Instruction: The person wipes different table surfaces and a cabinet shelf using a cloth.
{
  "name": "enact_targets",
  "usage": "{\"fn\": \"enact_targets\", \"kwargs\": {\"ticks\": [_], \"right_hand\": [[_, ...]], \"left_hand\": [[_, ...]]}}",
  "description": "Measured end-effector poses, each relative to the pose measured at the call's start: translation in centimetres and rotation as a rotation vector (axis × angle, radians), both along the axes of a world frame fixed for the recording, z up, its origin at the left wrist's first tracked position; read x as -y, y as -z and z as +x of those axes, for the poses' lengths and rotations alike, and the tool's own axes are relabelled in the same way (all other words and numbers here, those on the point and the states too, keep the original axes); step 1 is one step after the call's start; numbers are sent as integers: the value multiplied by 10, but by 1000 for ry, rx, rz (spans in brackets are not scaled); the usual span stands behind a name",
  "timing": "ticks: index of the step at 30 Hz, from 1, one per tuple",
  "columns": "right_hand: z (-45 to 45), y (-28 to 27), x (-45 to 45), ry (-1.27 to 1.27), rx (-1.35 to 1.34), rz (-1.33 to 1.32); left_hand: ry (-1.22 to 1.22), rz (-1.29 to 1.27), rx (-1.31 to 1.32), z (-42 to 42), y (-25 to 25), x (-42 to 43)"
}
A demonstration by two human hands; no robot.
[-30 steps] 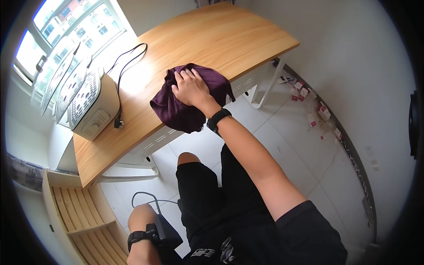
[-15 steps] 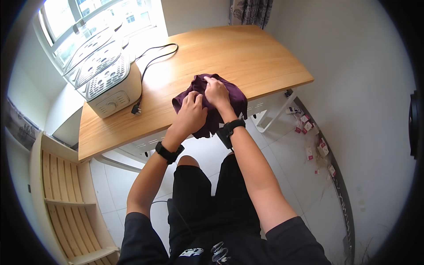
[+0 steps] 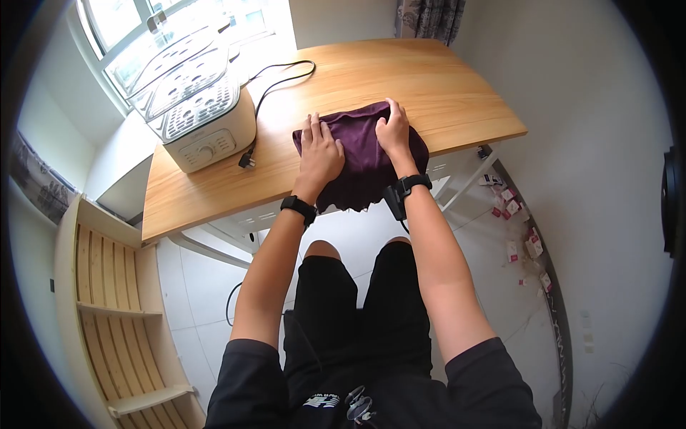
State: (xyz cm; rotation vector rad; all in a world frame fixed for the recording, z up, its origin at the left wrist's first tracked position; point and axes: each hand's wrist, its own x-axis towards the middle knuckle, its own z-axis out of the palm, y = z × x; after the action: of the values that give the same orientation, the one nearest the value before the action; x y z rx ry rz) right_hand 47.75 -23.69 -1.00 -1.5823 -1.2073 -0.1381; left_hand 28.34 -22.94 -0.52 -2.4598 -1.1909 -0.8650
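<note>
A dark purple cloth (image 3: 359, 154) lies over the front edge of the wooden table (image 3: 457, 100), its lower part hanging down. My left hand (image 3: 320, 155) rests on the cloth's left side with its fingers extended and a little apart. At the upper right corner of the cloth, my right hand (image 3: 394, 131) pinches the edge between thumb and fingers. The cloth is spread between both hands, with soft creases in its middle.
A cream steamer (image 3: 214, 136) with clear stacked trays stands at the table's left. Its black cord and plug (image 3: 247, 158) lie beside it. A wooden slatted shelf (image 3: 118, 311) is at lower left. Small boxes (image 3: 511, 207) lie on the floor at right.
My left hand has come up from near my knee onto the cloth. My right hand has moved to the cloth's upper right corner. The cloth is now flatter and more spread out.
</note>
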Motion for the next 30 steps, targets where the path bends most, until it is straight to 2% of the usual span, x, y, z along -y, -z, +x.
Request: {"fn": "enact_targets", "kwargs": {"ticks": [2, 3, 6, 7, 10, 11, 15, 20, 27, 30], "right_hand": [[-4, -9, 10, 36, -22, 26], [-3, -4, 6, 39, 50, 64], [-10, -8, 13, -136, 217, -210], [-15, -8, 15, -120, 326, -248], [-16, -8, 10, -119, 340, -370], [-16, -5, 7, -110, 359, -355], [-15, -3, -2, -110, 412, -506], [-18, -12, -5, -74, 371, -684], [-20, -15, 8, -102, 400, -706], [-21, -18, 20, -155, 407, -687]], "left_hand": [[131, -95, 114, -1, -16, 14], [167, -62, 114, 0, -13, 15], [137, -155, 112, 0, -5, 14], [110, -266, 105, -2, -7, 15], [-100, -206, 41, 2, -3, 11], [-128, -422, -21, 3, -7, 7], [-219, -518, -113, 11, -14, 2], [-219, -525, -141, 14, -12, -11], [-157, -495, -178, 10, -13, -8], [-55, -459, -159, 5, -11, -4]]}}
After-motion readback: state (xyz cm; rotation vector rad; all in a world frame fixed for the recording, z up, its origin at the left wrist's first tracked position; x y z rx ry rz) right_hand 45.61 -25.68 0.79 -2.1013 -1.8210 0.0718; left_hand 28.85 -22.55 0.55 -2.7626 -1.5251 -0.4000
